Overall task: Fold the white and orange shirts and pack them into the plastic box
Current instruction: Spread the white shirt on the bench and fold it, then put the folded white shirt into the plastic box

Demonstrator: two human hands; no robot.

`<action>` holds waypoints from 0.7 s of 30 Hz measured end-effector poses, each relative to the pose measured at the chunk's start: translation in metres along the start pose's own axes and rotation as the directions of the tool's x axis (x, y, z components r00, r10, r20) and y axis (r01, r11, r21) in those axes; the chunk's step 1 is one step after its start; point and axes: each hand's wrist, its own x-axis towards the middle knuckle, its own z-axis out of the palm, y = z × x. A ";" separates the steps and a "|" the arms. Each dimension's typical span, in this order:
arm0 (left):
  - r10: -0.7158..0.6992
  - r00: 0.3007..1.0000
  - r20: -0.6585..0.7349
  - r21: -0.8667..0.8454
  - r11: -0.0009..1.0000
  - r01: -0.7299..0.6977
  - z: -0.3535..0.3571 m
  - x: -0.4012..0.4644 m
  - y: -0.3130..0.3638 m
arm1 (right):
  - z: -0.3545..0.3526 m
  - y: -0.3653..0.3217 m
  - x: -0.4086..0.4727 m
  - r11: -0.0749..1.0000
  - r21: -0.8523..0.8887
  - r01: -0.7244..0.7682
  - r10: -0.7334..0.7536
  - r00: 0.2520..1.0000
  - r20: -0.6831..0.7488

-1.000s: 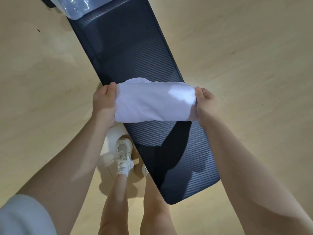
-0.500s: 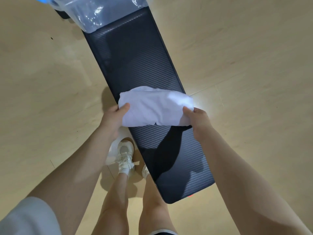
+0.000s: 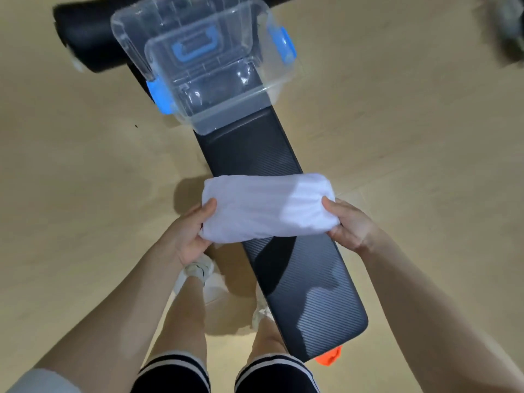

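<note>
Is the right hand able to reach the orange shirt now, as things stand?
Probably not at once: the right hand grips the folded white shirt, and the orange shirt peeks from beneath the bench's near end.

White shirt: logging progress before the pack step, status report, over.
Left hand and right hand grip the folded white shirt by its ends above the bench. Plastic box open. Path clear.

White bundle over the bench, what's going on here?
A person holds a folded white shirt by its ends, left hand and right hand, above a long black bench. A clear plastic box with blue latches sits open at the bench's far end, nothing visibly packed in it. Something orange peeks out by the near end.
</note>
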 end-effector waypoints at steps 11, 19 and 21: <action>0.429 0.900 -0.081 0.308 0.869 -0.387 -0.024 -0.021 0.189 | 0.182 -0.114 0.037 0.886 -0.269 0.376 -0.442 0.862 -0.249; 0.511 0.847 -0.147 0.517 0.770 -0.374 -0.009 0.044 0.255 | 0.222 -0.158 0.127 0.775 -0.525 0.353 -0.587 0.710 -0.389; 0.493 0.855 -0.164 0.542 0.769 -0.339 -0.005 0.072 0.263 | 0.211 -0.171 0.158 0.782 -0.555 0.283 -0.554 0.723 -0.413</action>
